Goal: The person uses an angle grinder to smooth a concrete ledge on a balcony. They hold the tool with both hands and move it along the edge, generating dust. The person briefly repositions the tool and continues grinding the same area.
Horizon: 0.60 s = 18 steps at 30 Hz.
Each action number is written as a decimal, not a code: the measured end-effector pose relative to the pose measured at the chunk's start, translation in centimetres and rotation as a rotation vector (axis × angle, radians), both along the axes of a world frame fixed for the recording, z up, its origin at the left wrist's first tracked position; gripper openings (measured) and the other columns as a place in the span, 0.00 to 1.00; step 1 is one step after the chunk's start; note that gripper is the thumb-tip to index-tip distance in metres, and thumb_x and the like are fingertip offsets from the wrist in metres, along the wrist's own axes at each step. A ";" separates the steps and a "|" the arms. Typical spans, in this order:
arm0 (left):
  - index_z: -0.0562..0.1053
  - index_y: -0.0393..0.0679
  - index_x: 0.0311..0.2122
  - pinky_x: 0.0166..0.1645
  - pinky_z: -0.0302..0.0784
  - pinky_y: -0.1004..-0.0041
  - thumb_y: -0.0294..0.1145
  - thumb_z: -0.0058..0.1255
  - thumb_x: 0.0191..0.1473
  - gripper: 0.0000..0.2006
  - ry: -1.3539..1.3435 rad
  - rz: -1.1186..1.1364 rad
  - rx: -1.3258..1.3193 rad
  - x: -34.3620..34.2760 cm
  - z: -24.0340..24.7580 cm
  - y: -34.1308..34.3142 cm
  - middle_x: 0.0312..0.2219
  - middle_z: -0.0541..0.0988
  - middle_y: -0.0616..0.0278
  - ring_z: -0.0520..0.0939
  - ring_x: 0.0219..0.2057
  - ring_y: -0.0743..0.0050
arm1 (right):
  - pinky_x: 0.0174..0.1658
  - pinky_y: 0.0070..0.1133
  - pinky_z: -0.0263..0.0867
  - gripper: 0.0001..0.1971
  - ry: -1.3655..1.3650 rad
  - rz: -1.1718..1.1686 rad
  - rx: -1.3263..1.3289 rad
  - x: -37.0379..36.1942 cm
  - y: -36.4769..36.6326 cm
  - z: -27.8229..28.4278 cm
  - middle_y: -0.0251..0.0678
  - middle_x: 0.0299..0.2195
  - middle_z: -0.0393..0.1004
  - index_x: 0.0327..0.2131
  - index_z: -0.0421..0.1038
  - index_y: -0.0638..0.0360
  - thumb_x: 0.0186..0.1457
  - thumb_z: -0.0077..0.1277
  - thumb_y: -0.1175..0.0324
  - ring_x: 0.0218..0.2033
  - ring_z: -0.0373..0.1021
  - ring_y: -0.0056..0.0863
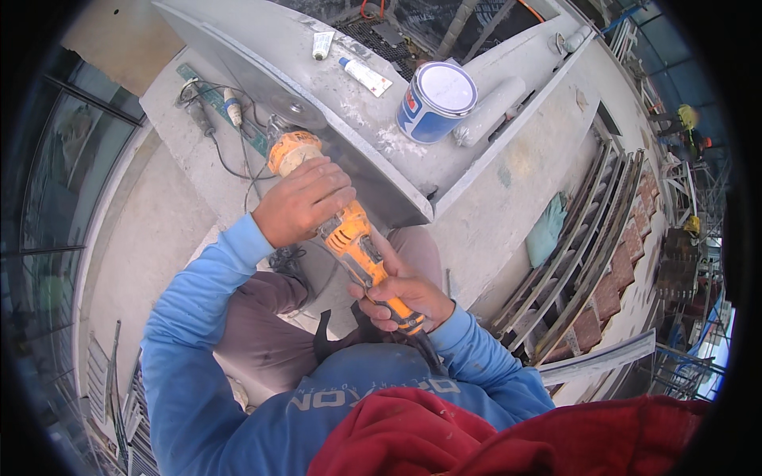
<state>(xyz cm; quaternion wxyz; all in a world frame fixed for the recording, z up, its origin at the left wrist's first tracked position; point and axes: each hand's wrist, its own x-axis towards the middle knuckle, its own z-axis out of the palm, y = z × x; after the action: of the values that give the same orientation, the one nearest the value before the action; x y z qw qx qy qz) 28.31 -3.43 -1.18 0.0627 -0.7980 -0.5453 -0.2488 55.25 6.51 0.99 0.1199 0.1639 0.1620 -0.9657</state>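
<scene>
A dusty orange angle grinder (349, 234) lies across both of my hands, slanting from lower right to upper left. Around its body near the head, my left hand (305, 201) is closed. The rear handle, with a black cord leaving it, is wrapped by my right hand (403, 293). At the far end the round disc (295, 109) is close to the upright grey slab (341, 135); whether it touches the slab I cannot tell. The disc's grit or edge is too blurred to make out.
On the pale ledge beyond the slab stand a blue and white bucket (436, 101), a tube (365, 77) and a small white container (321, 45). Cords and a plug connector (232, 107) lie to the left. Long curved rails (567, 246) are stacked at the right.
</scene>
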 end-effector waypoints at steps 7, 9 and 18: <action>0.76 0.39 0.51 0.66 0.74 0.49 0.21 0.63 0.43 0.25 -0.060 0.043 0.003 -1.1 -0.2 0.5 0.48 0.80 0.54 0.81 0.53 0.49 | 0.24 0.24 0.70 0.57 0.043 0.016 0.009 -1.7 0.6 -1.3 0.44 0.44 0.70 0.79 0.26 0.22 0.59 0.50 0.81 0.25 0.70 0.24; 0.76 0.40 0.51 0.66 0.74 0.49 0.22 0.65 0.41 0.26 -0.044 0.051 -0.011 -1.9 -0.4 0.5 0.49 0.80 0.54 0.81 0.53 0.50 | 0.25 0.24 0.71 0.57 0.063 0.011 -0.017 -2.3 0.7 -1.9 0.44 0.44 0.70 0.79 0.26 0.22 0.60 0.49 0.81 0.26 0.70 0.25; 0.76 0.42 0.51 0.67 0.73 0.50 0.23 0.71 0.39 0.29 -0.073 0.073 -0.002 -4.2 -1.6 1.3 0.50 0.80 0.56 0.81 0.55 0.51 | 0.25 0.23 0.70 0.54 0.063 -0.008 -0.024 -4.8 1.4 -3.5 0.48 0.46 0.70 0.79 0.31 0.21 0.62 0.47 0.81 0.26 0.68 0.24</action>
<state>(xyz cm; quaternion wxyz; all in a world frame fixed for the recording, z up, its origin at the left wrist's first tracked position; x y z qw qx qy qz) 24.16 -2.11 -2.77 0.0512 -0.7681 -0.5762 -0.2746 50.43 7.87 -2.51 0.1127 0.1325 0.1534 -0.9727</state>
